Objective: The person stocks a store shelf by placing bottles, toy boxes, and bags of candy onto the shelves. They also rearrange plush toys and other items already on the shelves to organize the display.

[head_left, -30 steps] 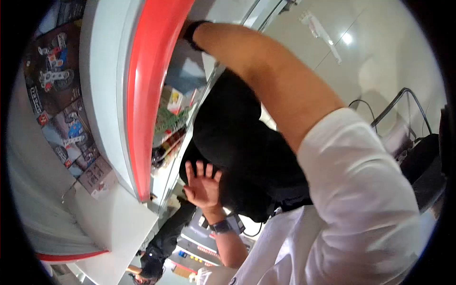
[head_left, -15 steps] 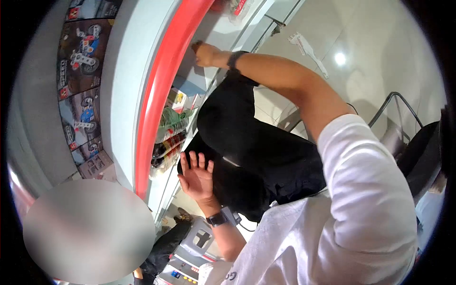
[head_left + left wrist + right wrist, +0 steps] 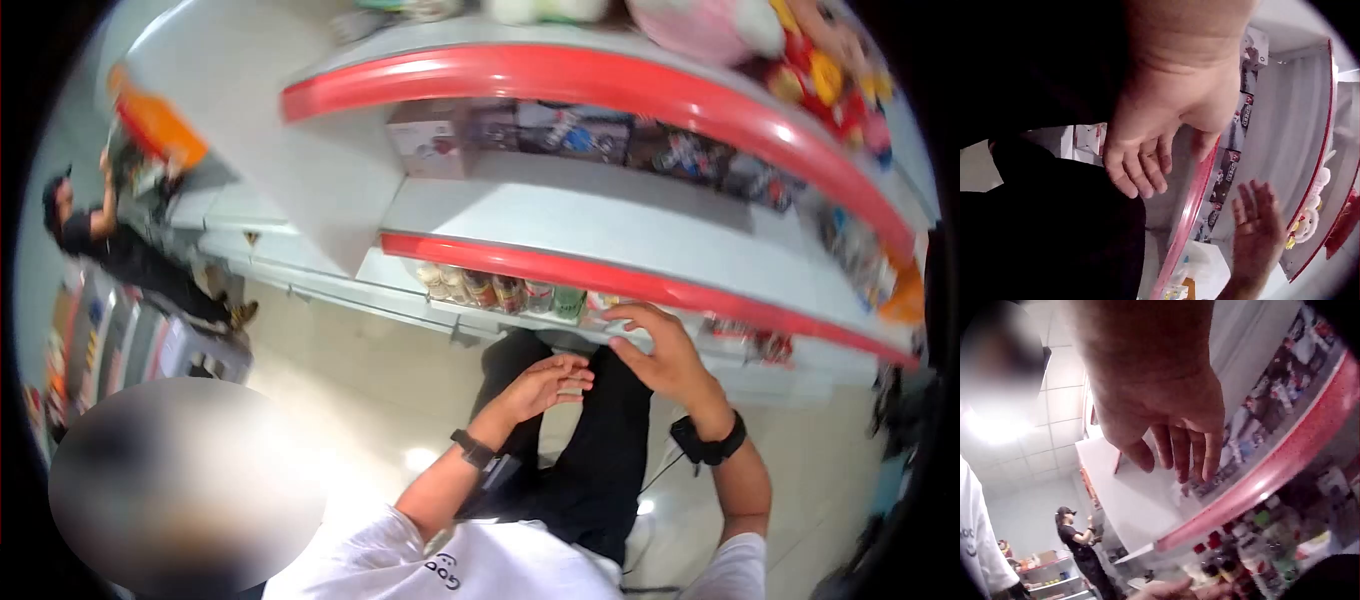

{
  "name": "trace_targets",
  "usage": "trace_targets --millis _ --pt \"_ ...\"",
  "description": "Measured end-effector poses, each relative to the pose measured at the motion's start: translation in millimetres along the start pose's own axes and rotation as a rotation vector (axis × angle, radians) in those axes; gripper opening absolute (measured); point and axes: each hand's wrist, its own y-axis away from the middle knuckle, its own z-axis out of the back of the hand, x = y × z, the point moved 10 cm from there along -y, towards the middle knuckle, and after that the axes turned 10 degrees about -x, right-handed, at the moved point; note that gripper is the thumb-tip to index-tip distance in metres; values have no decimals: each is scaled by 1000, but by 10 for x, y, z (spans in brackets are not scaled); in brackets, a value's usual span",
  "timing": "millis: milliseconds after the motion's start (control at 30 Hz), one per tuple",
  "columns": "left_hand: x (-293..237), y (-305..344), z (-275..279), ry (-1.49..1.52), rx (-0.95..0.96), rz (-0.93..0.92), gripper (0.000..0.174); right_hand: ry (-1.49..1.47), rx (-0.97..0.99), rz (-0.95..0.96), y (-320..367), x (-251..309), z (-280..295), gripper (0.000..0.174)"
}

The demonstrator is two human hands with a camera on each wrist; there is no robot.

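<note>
My left hand (image 3: 545, 388) is held over the lap with loosely bent fingers and nothing in it. To its right, my right hand (image 3: 662, 350) is raised with thumb and fingers apart, also holding nothing. Below the shelf's lower red edge stand several bottles (image 3: 482, 290) with dark and pale contents. In the head view the right hand's fingertips overlap the end of that row. The right wrist view shows the relaxed right hand (image 3: 1166, 425) hanging above the red edge, with red-capped bottles (image 3: 1213, 540) beneath it.
A curved middle shelf (image 3: 590, 200) carries a white box (image 3: 428, 143) and picture boxes (image 3: 575, 132) along its back. Plush toys (image 3: 700, 25) sit on the shelf above. A person in black (image 3: 125, 250) stands at the far left. Black-trousered knees (image 3: 600, 430) are close to the bottom shelf.
The head view has swung round to face the shelves. My right hand, earlier reaching in at the lower shelf, has come back in front of the body. The left hand has turned its palm inward.
</note>
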Motion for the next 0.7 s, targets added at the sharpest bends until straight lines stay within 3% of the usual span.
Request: trace_targets --millis 100,167,267,333,367,467,700 --pt "-13 -4 23 -41 -42 -34 36 36 132 83 -548 457 -327 37" --pt "-60 -17 58 -14 -5 -115 34 261 36 387 -1000 734 -542 50" --pt "-55 33 88 46 -26 -65 30 331 95 474 -1721 745 -1008 64" --pt "-101 22 133 109 2 -103 30 414 123 314 -2211 491 -1268 74" --pt "-96 33 145 144 29 -106 30 422 143 336 -2374 408 -1421 74" --pt "-142 102 152 206 39 -132 30 779 63 456 -2798 187 -1705 95" --pt "-115 56 150 248 58 -96 30 872 153 333 -3012 19 -1858 92"
